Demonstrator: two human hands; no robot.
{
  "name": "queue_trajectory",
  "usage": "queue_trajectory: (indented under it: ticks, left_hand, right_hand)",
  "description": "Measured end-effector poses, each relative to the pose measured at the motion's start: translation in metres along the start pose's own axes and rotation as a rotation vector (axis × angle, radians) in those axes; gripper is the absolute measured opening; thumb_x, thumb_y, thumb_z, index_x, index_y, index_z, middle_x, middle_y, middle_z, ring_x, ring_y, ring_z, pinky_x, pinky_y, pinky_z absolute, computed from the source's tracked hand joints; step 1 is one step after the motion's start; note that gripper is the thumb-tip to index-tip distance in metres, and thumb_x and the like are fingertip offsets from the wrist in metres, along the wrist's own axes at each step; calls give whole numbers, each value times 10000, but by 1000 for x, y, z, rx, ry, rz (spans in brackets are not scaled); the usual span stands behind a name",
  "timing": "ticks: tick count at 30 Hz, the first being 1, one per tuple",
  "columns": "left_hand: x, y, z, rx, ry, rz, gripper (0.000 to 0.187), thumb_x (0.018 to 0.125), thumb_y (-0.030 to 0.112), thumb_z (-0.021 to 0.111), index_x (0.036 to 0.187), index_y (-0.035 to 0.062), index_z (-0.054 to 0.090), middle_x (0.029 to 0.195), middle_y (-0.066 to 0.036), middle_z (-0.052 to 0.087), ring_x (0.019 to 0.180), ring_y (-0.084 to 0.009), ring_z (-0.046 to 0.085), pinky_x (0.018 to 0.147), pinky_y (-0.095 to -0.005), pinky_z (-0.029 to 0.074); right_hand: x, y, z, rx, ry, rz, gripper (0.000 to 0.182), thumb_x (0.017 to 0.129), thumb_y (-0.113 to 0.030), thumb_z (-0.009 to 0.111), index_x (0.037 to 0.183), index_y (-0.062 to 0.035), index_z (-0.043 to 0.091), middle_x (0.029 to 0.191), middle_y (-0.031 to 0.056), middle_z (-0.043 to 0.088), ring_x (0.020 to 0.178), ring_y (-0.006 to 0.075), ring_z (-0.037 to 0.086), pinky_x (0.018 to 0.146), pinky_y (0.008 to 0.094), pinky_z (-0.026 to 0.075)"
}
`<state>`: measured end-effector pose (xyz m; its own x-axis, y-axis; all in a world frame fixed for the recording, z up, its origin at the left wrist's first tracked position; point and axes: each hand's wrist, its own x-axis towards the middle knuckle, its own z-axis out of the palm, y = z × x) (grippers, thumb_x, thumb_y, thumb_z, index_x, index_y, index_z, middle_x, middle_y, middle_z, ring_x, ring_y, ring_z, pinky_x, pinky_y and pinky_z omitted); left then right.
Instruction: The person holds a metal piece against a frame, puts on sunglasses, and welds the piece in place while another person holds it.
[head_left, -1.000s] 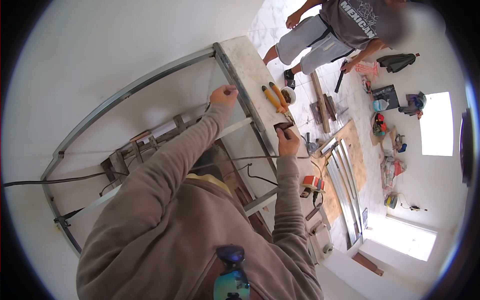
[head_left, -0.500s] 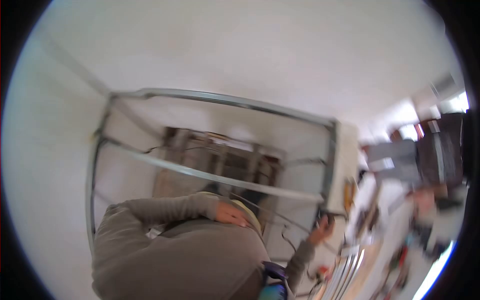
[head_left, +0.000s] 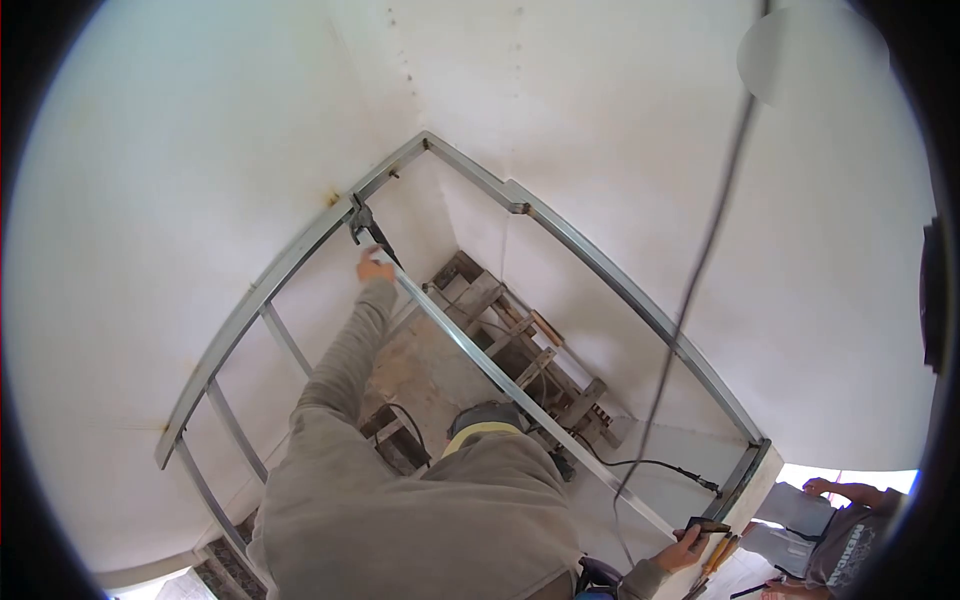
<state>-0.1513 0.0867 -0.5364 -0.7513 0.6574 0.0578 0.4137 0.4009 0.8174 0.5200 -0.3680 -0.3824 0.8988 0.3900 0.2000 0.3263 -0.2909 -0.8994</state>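
My left hand reaches forward to the far end of a long metal bar; its fingers close around that end, slightly blurred. Just beyond it, a dark clamp-like tool sits on the side rail of a metal frame. At the lower right, my right hand grips a small dark flat block at the bar's near end. What kind of thing the block is cannot be made out. The bar slants across the frame between both hands.
A dark cable hangs down across the right side of the frame. Wooden pallet pieces lie below. A yellow-handled tool is beside my right hand. Another person is at the far right. White walls surround the frame.
My left hand has moved from against my torso out to the bar's far end. The view has turned and sharpened. My right hand stays at the bar's near end.
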Motion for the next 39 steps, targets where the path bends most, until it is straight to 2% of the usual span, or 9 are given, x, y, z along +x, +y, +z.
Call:
queue_trajectory:
  ticks: [4, 8, 10, 14, 16, 21, 28, 35, 39]
  left_hand:
    - [60, -7, -13, 198, 318, 95, 395, 753, 153, 747, 1103, 36, 607, 954, -194, 660, 857, -324, 651, 825, -415, 510]
    - [100, -17, -22, 122, -29, 78, 405, 742, 184, 771, 1094, 35, 637, 982, -172, 683, 906, -297, 662, 852, -411, 515]
    - [144, -78, -3, 68, -69, 64, 408, 736, 195, 781, 1088, 36, 651, 1001, -154, 694, 917, -280, 670, 844, -400, 524]
    - [201, -113, 1, 456, -241, 380, 343, 808, 246, 663, 1070, 25, 669, 946, -161, 710, 839, -316, 684, 737, -422, 557]
    - [206, -119, 2, 144, -284, 522, 404, 834, 233, 679, 1109, -56, 621, 972, -206, 698, 878, -363, 678, 771, -450, 546]
    - [122, -44, -28, 520, -182, 680, 406, 863, 312, 673, 1010, -59, 596, 927, -218, 685, 861, -368, 673, 757, -447, 529]
    - [7, 38, -29, 43, -597, 674, 360, 934, 307, 616, 1065, -18, 534, 868, -153, 656, 763, -249, 670, 689, -363, 532]
    - [-138, 106, 76, -706, -1065, 427, 268, 872, 144, 728, 949, 72, 482, 850, -78, 602, 712, -132, 596, 599, -259, 510]
    - [-257, 161, 74, -624, -1326, 168, 115, 906, 70, 656, 907, 88, 542, 845, -42, 632, 740, -115, 630, 532, -242, 508]
  right_hand:
    - [-43, -12, 12, -59, 45, 19, 275, 948, -253, 589, 981, 19, 616, 714, 37, 556, 587, 108, 485, 537, 259, 385]
    - [-91, -46, 14, -163, 103, 124, 279, 942, -256, 596, 969, 20, 615, 726, 45, 568, 598, 106, 496, 521, 261, 403]
    - [-107, -46, 4, -235, 109, 144, 420, 921, -265, 619, 1152, 84, 599, 839, 125, 643, 618, 150, 536, 542, 289, 437]
    - [-140, -57, 14, -99, 274, 170, 373, 917, -208, 620, 1194, 41, 623, 1040, 108, 683, 770, 142, 607, 639, 270, 481]
    - [-154, -64, 3, -149, 195, 267, 332, 913, -174, 630, 1166, 42, 624, 962, 69, 670, 718, 121, 582, 629, 267, 479]
    - [-203, -60, -1, 40, 400, 361, 173, 907, -162, 631, 879, 5, 597, 718, 32, 578, 576, 114, 550, 549, 261, 470]
    - [-228, -42, -2, 141, 453, 453, 153, 906, -151, 614, 857, -7, 595, 704, 35, 580, 556, 125, 567, 520, 257, 464]
    - [-236, -68, 54, 79, 25, 465, 159, 911, -114, 601, 1016, 1, 631, 795, 54, 606, 688, 150, 578, 635, 284, 478]
    - [-216, -87, 103, -126, -165, 141, 211, 864, -82, 633, 1050, 18, 631, 875, 173, 639, 811, 308, 630, 734, 367, 502]
